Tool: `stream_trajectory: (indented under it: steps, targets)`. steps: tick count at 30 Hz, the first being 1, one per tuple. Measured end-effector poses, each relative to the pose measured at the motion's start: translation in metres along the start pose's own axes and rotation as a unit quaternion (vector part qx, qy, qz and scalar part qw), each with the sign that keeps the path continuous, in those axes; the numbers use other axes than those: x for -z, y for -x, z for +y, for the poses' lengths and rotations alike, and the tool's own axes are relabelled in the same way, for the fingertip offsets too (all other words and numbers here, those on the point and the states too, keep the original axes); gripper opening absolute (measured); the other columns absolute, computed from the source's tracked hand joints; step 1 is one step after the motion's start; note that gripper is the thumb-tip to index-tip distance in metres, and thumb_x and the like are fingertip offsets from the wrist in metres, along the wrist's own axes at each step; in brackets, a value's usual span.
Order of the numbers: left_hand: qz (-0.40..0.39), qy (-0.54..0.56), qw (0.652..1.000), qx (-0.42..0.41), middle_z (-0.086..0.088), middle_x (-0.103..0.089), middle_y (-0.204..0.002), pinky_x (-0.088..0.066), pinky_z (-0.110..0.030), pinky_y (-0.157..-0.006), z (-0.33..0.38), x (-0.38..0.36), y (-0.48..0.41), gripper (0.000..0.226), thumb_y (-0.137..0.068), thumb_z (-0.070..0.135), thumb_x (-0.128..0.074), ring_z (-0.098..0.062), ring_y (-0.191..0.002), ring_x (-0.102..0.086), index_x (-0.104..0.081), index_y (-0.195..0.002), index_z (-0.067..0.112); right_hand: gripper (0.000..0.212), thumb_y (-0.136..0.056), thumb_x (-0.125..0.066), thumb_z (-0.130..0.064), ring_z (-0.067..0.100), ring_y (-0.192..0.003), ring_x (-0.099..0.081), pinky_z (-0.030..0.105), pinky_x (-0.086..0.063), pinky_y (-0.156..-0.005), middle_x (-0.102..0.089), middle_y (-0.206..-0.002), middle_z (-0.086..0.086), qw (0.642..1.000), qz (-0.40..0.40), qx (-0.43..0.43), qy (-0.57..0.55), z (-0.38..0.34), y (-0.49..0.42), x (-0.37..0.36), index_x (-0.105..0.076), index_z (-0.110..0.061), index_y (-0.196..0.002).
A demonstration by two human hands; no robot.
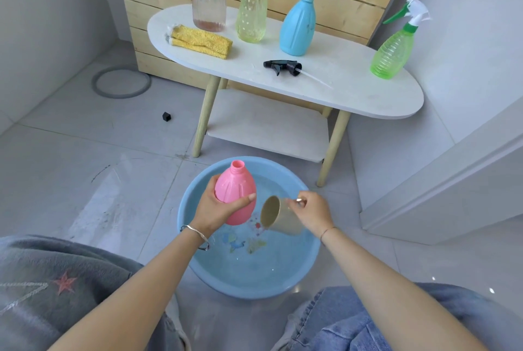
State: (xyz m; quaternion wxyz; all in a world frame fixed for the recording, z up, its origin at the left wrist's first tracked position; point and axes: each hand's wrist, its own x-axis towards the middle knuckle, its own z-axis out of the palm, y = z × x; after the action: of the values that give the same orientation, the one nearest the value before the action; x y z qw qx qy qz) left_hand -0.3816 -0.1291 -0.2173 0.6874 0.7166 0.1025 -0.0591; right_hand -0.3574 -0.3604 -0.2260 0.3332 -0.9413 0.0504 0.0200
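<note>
A: What is the left hand [213,207] doing?

B: It grips a pink, pear-shaped plastic bottle [235,193] round its lower body, thumb across the front. The bottle has no cap, its open neck points up and slightly away, and it hangs over the round light-blue plastic basin [304,268] on the tiled floor.

A: And the right hand [312,212]?

B: Its fingers pinch the handle of a beige plastic cup [278,216]. The cup is tipped on its side, mouth turned toward the pink bottle, just beside it, low over the water in the basin.

A: What stands behind?

B: A white oval side table [339,79] bearing four spray bottles: a clear ribbed one [209,5], a yellow-green one [252,11], a blue one [298,28] and a green one [392,53]. A loose black trigger sprayer head [283,66] lies on it too, with a folded yellow cloth [202,40].
</note>
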Motion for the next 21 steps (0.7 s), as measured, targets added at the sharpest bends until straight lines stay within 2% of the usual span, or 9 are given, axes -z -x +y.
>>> stream_trajectory:
  steps: [2,4,8,10,14,17,19,21]
  targets:
    - [0.004,-0.007,1.0,-0.002,0.013,-0.062,-0.109,-0.052,-0.025,-0.08,-0.001,0.002,-0.001,0.087,-0.039,0.06,-0.083,-0.005,-0.1,-0.061,-0.049,-0.116,0.037,0.05,-0.081,-0.066,-0.022,0.019,-0.057,-0.037,0.031,-0.023,-0.059,-0.033,-0.051,-0.004,0.997,-0.028,0.018,0.077,0.015,0.007,-0.022,-0.025,-0.021,-0.051]
    - [0.001,-0.015,1.0,-0.006,0.015,-0.061,-0.109,-0.049,-0.018,-0.075,0.0,0.002,-0.001,0.083,-0.038,0.06,-0.082,-0.003,-0.099,-0.06,-0.048,-0.112,0.04,0.047,-0.086,-0.061,-0.027,0.023,-0.075,-0.044,0.032,-0.022,-0.066,-0.042,-0.061,-0.003,0.985,-0.069,0.035,0.154,0.027,0.014,-0.038,-0.027,-0.023,-0.054]
    - [0.0,-0.028,1.0,-0.013,0.017,-0.06,-0.107,-0.048,-0.016,-0.073,-0.001,0.003,0.0,0.078,-0.038,0.06,-0.081,-0.002,-0.097,-0.06,-0.048,-0.106,0.043,0.029,-0.094,-0.048,-0.035,0.022,-0.099,-0.047,0.029,-0.021,-0.076,-0.045,-0.084,-0.003,0.959,-0.112,0.062,0.254,0.04,0.022,-0.054,-0.04,-0.023,-0.069]
    - [0.002,-0.03,0.999,-0.012,0.017,-0.059,-0.108,-0.048,-0.017,-0.074,-0.002,0.003,-0.001,0.08,-0.038,0.06,-0.081,-0.001,-0.097,-0.059,-0.047,-0.108,0.042,0.022,-0.096,-0.044,-0.036,0.022,-0.104,-0.046,0.029,-0.024,-0.081,-0.046,-0.088,-0.001,0.952,-0.128,0.058,0.273,0.042,0.022,-0.059,-0.043,-0.022,-0.08]
    - [0.008,-0.04,0.999,-0.015,0.017,-0.058,-0.11,-0.048,-0.017,-0.074,-0.002,0.005,-0.003,0.089,-0.039,0.061,-0.081,-0.002,-0.099,-0.058,-0.047,-0.117,0.037,0.021,-0.098,-0.04,-0.036,0.022,-0.107,-0.044,0.029,-0.026,-0.086,-0.041,-0.09,-0.003,0.945,-0.161,0.049,0.28,0.044,0.022,-0.066,-0.042,-0.021,-0.084]
    - [0.012,-0.041,0.999,-0.012,0.017,-0.058,-0.11,-0.048,-0.016,-0.074,-0.003,0.007,-0.004,0.093,-0.039,0.062,-0.081,-0.002,-0.1,-0.058,-0.047,-0.12,0.035,0.027,-0.099,-0.04,-0.034,0.024,-0.108,-0.043,0.03,-0.027,-0.087,-0.039,-0.09,-0.003,0.944,-0.184,0.041,0.27,0.042,0.024,-0.072,-0.037,-0.023,-0.074]
    - [0.015,-0.04,0.999,-0.011,0.017,-0.058,-0.11,-0.047,-0.015,-0.072,-0.003,0.008,-0.003,0.094,-0.038,0.061,-0.08,-0.002,-0.099,-0.058,-0.047,-0.121,0.034,0.038,-0.099,-0.041,-0.034,0.023,-0.108,-0.043,0.03,-0.027,-0.086,-0.036,-0.08,-0.005,0.944,-0.198,0.038,0.261,0.041,0.025,-0.075,-0.026,-0.027,-0.065]
    - [0.02,-0.039,0.999,-0.011,0.017,-0.057,-0.11,-0.047,-0.013,-0.071,-0.003,0.009,-0.003,0.094,-0.038,0.061,-0.08,-0.002,-0.099,-0.058,-0.047,-0.122,0.033,0.04,-0.099,-0.042,-0.034,0.022,-0.105,-0.043,0.03,-0.025,-0.082,-0.027,-0.072,-0.011,0.945,-0.209,0.037,0.247,0.04,0.027,-0.077,-0.022,-0.029,-0.064]
